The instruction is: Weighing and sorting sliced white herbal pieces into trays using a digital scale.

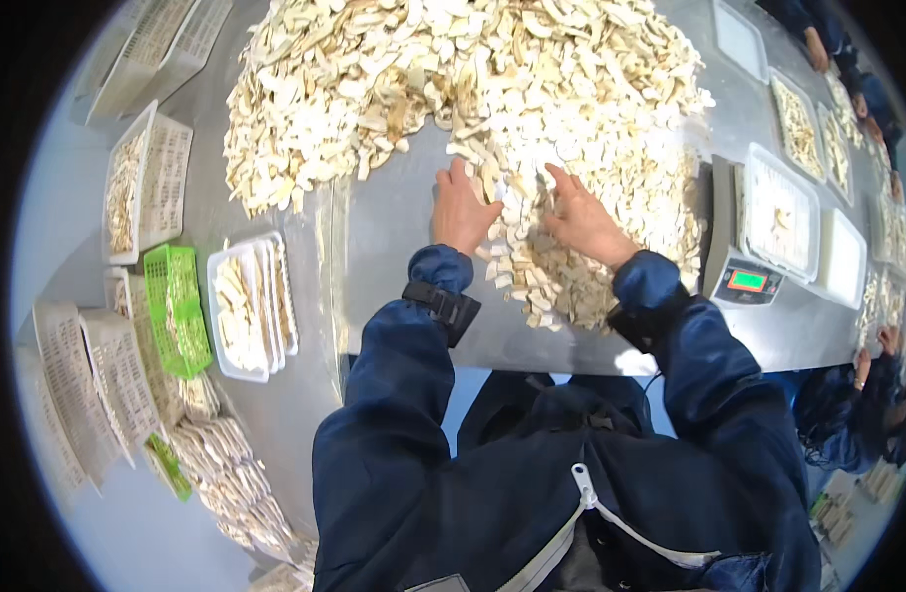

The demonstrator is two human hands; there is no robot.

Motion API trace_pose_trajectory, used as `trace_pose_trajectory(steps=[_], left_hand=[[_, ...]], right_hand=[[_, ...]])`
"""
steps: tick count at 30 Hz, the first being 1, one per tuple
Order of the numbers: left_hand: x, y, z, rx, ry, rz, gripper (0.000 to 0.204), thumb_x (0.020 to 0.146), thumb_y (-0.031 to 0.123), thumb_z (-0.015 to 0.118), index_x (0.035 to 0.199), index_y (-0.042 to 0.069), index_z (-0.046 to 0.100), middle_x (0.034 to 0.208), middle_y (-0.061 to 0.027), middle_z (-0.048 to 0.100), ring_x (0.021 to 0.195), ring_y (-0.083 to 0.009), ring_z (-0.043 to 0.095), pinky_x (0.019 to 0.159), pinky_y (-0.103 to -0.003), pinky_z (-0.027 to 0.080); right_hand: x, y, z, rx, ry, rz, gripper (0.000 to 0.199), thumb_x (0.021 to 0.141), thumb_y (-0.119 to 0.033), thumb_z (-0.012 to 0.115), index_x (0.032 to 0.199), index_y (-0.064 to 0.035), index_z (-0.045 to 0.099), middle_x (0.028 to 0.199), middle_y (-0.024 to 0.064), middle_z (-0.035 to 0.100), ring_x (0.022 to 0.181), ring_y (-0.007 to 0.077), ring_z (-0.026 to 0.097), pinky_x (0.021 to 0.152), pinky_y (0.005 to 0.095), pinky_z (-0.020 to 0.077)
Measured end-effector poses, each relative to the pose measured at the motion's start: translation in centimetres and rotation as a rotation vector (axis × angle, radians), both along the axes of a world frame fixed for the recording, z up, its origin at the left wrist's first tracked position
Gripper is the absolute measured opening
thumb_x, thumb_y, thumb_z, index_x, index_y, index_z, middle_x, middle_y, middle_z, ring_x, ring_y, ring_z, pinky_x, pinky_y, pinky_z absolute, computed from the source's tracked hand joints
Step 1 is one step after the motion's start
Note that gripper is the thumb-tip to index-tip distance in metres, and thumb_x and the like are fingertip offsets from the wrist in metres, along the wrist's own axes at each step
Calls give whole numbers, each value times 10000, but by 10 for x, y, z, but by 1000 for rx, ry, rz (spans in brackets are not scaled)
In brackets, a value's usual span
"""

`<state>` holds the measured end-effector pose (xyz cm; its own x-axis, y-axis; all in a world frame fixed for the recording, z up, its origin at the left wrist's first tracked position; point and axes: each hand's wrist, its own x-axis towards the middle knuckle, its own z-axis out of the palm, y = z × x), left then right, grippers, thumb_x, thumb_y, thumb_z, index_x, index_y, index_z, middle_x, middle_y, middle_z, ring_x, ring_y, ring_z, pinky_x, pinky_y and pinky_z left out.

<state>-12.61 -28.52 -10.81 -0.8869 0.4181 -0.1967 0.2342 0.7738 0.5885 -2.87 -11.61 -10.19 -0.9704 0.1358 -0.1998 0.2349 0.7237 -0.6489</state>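
Observation:
A large heap of pale, dried mushroom slices (pixel 611 89) covers the far and middle part of the metal table. My left hand (pixel 461 209) is at the heap's near edge, thumb and fingers apart, touching a few slices. To its right, my right hand (pixel 586 222) rests over the slices with its fingers spread, some of them hidden among the pieces. Loose slices (pixel 532 271) lie between and below both hands, running toward the table's front edge.
At right stands a scale (pixel 749 281) with a white tray (pixel 780 222) holding a few slices. Stacked white trays of slices (pixel 244 316) sit at left, beside a green basket (pixel 177 311) and perforated crates (pixel 157 187). Other people's hands (pixel 887 340) work along the far right.

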Motion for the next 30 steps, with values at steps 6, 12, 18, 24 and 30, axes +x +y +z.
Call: trace_pose_trajectory(steps=[6, 12, 18, 24, 30], left_hand=[[-50, 17, -15, 657, -90, 310, 822, 671, 147, 727, 1323, -42, 262, 1156, -213, 387, 998, -316, 522, 803, -348, 461], [-54, 2, -1, 237, 5, 124, 1088, 581, 185, 808, 1393, -28, 116, 1244, -241, 333, 1073, -358, 483, 865, -379, 455], [-71, 33, 3, 159, 101, 123, 1117, 568, 189, 800, 1396, -31, 83, 1293, -275, 302, 1170, -410, 384, 958, -400, 388], [-107, 45, -18, 464, 174, 208, 1125, 582, 99, 788, 1407, -18, 32, 1313, -246, 329, 1187, -303, 400, 960, -365, 388], [-122, 44, -15, 928, -159, 116, 932, 673, -19, 727, 1386, 28, 129, 1246, -167, 403, 1067, -212, 504, 867, -296, 461]], right_hand=[[-67, -10, 16, -957, 92, -355, 765, 812, -135, 586, 1438, -94, 148, 1365, 192, 358, 1051, 241, 543, 882, 346, 438], [-74, 22, 23, -173, 61, -131, 824, 753, -115, 590, 1432, -68, 125, 1353, 284, 300, 1029, 371, 554, 855, 375, 475], [-92, 5, 8, 125, 116, -54, 820, 729, -131, 585, 1413, -30, 144, 1329, 354, 277, 1003, 469, 529, 861, 448, 465], [-136, -2, 3, -212, 324, -344, 828, 732, -65, 604, 1405, 4, 127, 1219, 311, 357, 1003, 453, 513, 849, 425, 458], [-154, 5, 4, -217, 383, -371, 757, 736, -71, 607, 1401, -74, 246, 1155, 273, 401, 998, 423, 517, 857, 397, 450]])
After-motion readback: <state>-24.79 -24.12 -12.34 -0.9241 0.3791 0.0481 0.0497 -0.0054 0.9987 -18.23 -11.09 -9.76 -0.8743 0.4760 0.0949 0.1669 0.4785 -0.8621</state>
